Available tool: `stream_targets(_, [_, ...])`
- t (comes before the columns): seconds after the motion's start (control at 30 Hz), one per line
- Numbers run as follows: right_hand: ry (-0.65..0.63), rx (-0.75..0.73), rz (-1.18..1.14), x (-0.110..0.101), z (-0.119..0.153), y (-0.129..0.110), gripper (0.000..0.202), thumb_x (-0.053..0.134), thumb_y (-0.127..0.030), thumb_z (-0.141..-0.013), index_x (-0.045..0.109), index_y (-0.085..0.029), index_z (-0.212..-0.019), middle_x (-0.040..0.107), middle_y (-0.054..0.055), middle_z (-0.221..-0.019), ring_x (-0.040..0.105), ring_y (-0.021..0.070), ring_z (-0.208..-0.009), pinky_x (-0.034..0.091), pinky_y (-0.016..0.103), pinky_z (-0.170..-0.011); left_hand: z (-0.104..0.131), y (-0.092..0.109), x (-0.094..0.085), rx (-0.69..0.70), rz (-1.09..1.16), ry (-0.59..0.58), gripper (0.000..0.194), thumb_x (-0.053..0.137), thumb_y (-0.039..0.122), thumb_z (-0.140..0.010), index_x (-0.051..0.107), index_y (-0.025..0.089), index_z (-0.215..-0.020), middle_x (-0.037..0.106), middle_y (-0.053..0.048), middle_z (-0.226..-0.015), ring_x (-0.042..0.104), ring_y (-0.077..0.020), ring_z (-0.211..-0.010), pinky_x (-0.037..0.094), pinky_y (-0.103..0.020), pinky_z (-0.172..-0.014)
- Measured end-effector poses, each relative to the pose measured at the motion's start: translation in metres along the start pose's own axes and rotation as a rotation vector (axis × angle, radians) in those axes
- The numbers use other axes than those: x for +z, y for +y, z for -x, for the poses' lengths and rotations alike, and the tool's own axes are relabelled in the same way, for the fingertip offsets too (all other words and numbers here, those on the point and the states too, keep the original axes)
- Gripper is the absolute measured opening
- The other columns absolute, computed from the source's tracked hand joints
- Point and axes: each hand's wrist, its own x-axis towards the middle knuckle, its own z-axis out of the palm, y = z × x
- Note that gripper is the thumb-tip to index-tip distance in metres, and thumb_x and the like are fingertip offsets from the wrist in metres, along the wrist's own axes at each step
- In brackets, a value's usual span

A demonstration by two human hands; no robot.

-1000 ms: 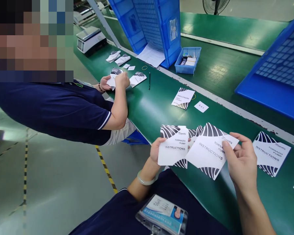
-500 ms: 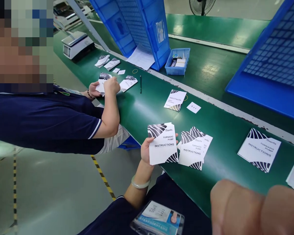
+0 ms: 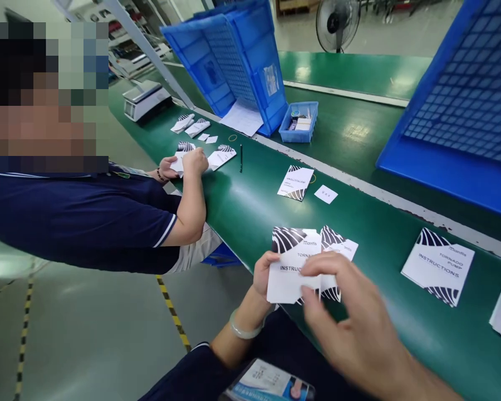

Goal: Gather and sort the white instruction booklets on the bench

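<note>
My left hand (image 3: 263,276) grips a small stack of white instruction booklets (image 3: 284,285) with black zebra stripes, held upright over the bench's near edge. In front of them is my right hand (image 3: 359,317), thumb and index finger apart, the fingertips overlapping the cover's right side. Whether these fingertips touch the paper, I cannot tell. Just behind the held stack, more booklets (image 3: 346,249) lie on the bench, partly covered by it and by my right hand. Further right rests another pile of booklets (image 3: 438,268).
A single booklet (image 3: 295,184) and a handwritten note (image 3: 326,194) lie beyond my hands on the green bench (image 3: 246,217). At left a co-worker's hands (image 3: 195,161) handle similar booklets. Blue crates (image 3: 259,72) and a small blue bin (image 3: 299,135) stand along the back.
My right hand has come from the lower right, where it was closed, to the front of the held booklets, its fingers now apart. The left hand keeps its booklets; the camera view has shifted slightly.
</note>
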Motion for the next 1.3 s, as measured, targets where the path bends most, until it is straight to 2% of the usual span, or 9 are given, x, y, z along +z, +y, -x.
stream_targets(0.1, [0.036,0.261,0.295,0.003,0.012,0.049,0.017,0.046,-0.039,-0.09,0.051,-0.024,-0.096,0.063,0.007,-0.093,0.061,0.022,-0.082,0.051,0.033,-0.065,-0.003,-0.007,-0.002,-0.096,0.018,-0.075,0.069,0.042,0.03,-0.068,0.047,-0.001,-0.129,0.063,-0.019,-0.118,0.055,-0.038,-0.113,0.037,-0.046,-0.097])
stream_targets(0.27, [-0.116,0.391,0.418,0.001,0.015,0.095,0.032,0.043,-0.055,-0.089,0.048,-0.025,-0.084,0.062,0.002,-0.081,0.059,0.0182,-0.059,0.042,0.028,-0.049,-0.012,-0.014,-0.006,-0.205,-0.034,-0.138,0.072,0.045,0.031,-0.065,0.049,-0.003,-0.128,0.065,-0.021,-0.112,0.058,-0.0371,-0.108,0.038,-0.045,-0.095])
stream_targets(0.47, [-0.053,0.485,0.347,0.004,0.015,0.095,0.037,0.043,-0.058,-0.087,0.043,-0.024,-0.073,0.053,-0.002,-0.062,0.05,0.014,-0.046,0.036,0.025,-0.044,-0.012,-0.015,-0.023,-0.236,-0.063,-0.112,0.069,0.045,0.032,-0.067,0.052,-0.006,-0.124,0.068,-0.021,-0.104,0.063,-0.035,-0.099,0.043,-0.041,-0.086])
stream_targets(0.7, [0.172,0.734,-0.256,-0.006,0.017,0.1,0.05,0.058,-0.056,-0.081,0.046,-0.025,-0.118,0.065,0.005,-0.083,0.062,0.0202,-0.064,0.05,0.028,-0.049,0.001,0.02,-0.019,-0.013,0.037,-0.079,0.068,0.042,0.029,-0.07,0.046,-0.001,-0.131,0.064,-0.02,-0.115,0.061,-0.0336,-0.102,0.043,-0.042,-0.088])
stream_targets(0.8, [0.167,0.763,-0.057,-0.003,0.019,0.117,0.046,0.051,-0.056,-0.084,0.047,-0.024,-0.117,0.065,0.005,-0.081,0.062,0.0215,-0.065,0.049,0.03,-0.05,0.009,0.041,-0.01,0.14,0.027,-0.082,0.073,0.04,0.031,-0.072,0.036,0.002,-0.139,0.051,-0.022,-0.133,0.055,-0.0367,-0.112,0.037,-0.05,-0.096])
stream_targets(0.9, [0.108,0.571,0.416,0.005,0.024,0.139,0.045,0.041,-0.053,-0.087,0.05,-0.019,-0.116,0.064,0.012,-0.099,0.062,0.0301,-0.089,0.05,0.043,-0.072,0.014,0.048,-0.007,0.194,0.012,-0.077,0.072,0.037,0.033,-0.075,0.033,0.003,-0.141,0.043,-0.023,-0.139,0.053,-0.0361,-0.114,0.034,-0.052,-0.099])
stream_targets(1.0, [0.121,0.396,0.575,0.01,0.029,0.144,0.044,0.038,-0.052,-0.089,0.051,-0.018,-0.114,0.055,0.014,-0.122,0.052,0.0318,-0.112,0.047,0.045,-0.084,0.01,0.04,-0.005,0.151,0.033,-0.104,0.072,0.037,0.035,-0.075,0.035,0.002,-0.139,0.044,-0.023,-0.138,0.052,-0.0369,-0.115,0.034,-0.052,-0.098])
stream_targets(1.13, [0.056,0.542,0.33,0.009,0.027,0.12,0.039,0.04,-0.054,-0.089,0.049,-0.025,-0.114,0.06,0.006,-0.116,0.057,0.0234,-0.102,0.048,0.025,-0.051,-0.003,0.014,0.005,-0.057,0.063,-0.176,0.074,0.04,0.036,-0.072,0.04,-0.002,-0.135,0.053,-0.023,-0.128,0.051,-0.038,-0.117,0.035,-0.048,-0.097])
stream_targets(1.3, [0.022,0.54,0.239,0.01,0.02,0.101,0.047,0.047,-0.056,-0.084,0.049,-0.024,-0.118,0.064,0.006,-0.108,0.061,0.0216,-0.093,0.049,0.026,-0.055,-0.013,-0.016,0.008,-0.206,0.03,-0.153,0.069,0.044,0.032,-0.07,0.047,-0.006,-0.128,0.064,-0.022,-0.113,0.058,-0.0356,-0.109,0.039,-0.042,-0.092])
